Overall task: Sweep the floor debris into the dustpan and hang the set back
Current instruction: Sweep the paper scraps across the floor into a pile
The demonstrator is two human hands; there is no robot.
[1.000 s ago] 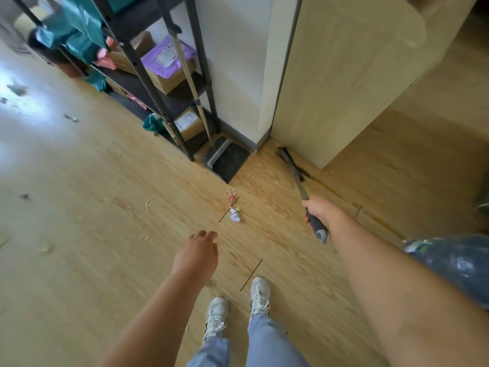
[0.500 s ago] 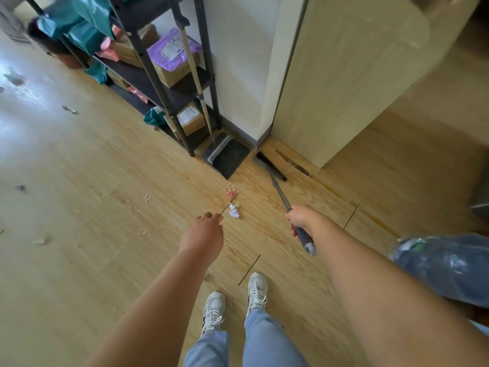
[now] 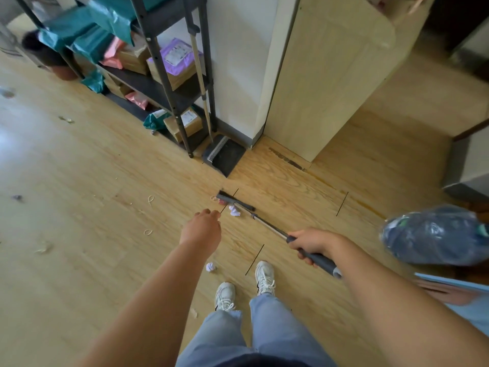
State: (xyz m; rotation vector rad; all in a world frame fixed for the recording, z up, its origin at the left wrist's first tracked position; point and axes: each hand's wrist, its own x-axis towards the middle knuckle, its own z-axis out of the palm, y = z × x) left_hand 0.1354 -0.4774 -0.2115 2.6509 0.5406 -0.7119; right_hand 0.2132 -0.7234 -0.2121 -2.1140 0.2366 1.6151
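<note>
Broom (image 3: 267, 225) with its head down on the wooden floor (image 3: 105, 181), just beside a small paper scrap (image 3: 234, 211), right hand (image 3: 315, 242) gripping its dark handle, left hand (image 3: 202, 229) holding nothing, fingers apparently loosely curled, dustpan (image 3: 226, 154) on the floor beside the black shelf (image 3: 169, 91), apart from the broom.

**Your left arm** (image 3: 156, 290): bare, stretched forward and down from the lower left of the view, elbow nearly straight.

**Your left hand** (image 3: 202, 229): back turned up toward you, wrist in line with the forearm, fingers loosely curled under (they hold nothing).

**Your right arm** (image 3: 375, 287): bare, reaching in from the lower right, forearm angled toward the middle of the view.

**Your right hand** (image 3: 313, 243): fingers wrapped round the dark grip of the broom handle (image 3: 270, 227), knuckles up. The butt end of the grip sticks out behind the heel of your hand.
</note>
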